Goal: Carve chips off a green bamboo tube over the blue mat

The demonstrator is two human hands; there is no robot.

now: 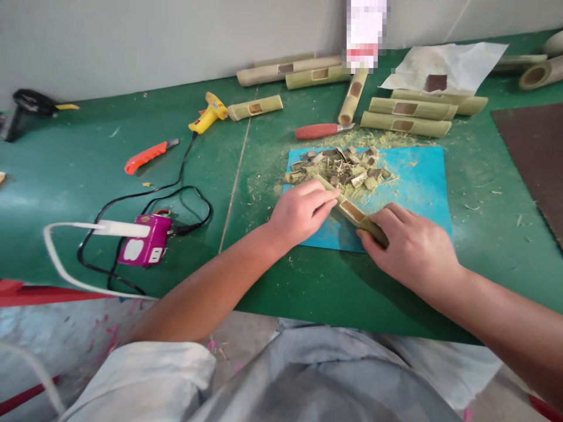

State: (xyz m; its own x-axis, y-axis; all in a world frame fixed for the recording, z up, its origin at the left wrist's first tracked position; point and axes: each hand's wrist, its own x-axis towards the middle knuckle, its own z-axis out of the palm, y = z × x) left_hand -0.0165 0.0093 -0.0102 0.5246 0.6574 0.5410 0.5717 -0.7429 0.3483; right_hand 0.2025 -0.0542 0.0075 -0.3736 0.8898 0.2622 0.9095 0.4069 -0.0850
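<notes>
A bamboo tube (352, 212) with a rectangular opening cut in its upper side lies slanted over a blue mat (424, 193). Its far end is gripped by my left hand (303, 210), fingers closed round it. My right hand (409, 243) is wrapped about the near end. Just beyond the tube, a heap of bamboo chips and dust (347, 167) covers part of the mat. Behind the mat lies a carving knife with a red handle (319, 130). The tube's underside is hidden by my hands.
Several cut bamboo tubes (409, 125) lie at the back, some near a white paper (444, 64). On the left are a yellow glue gun (209, 114), an orange utility knife (147, 157) and a purple power adapter (145, 239) with cables. A dark brown board (536, 158) is at right.
</notes>
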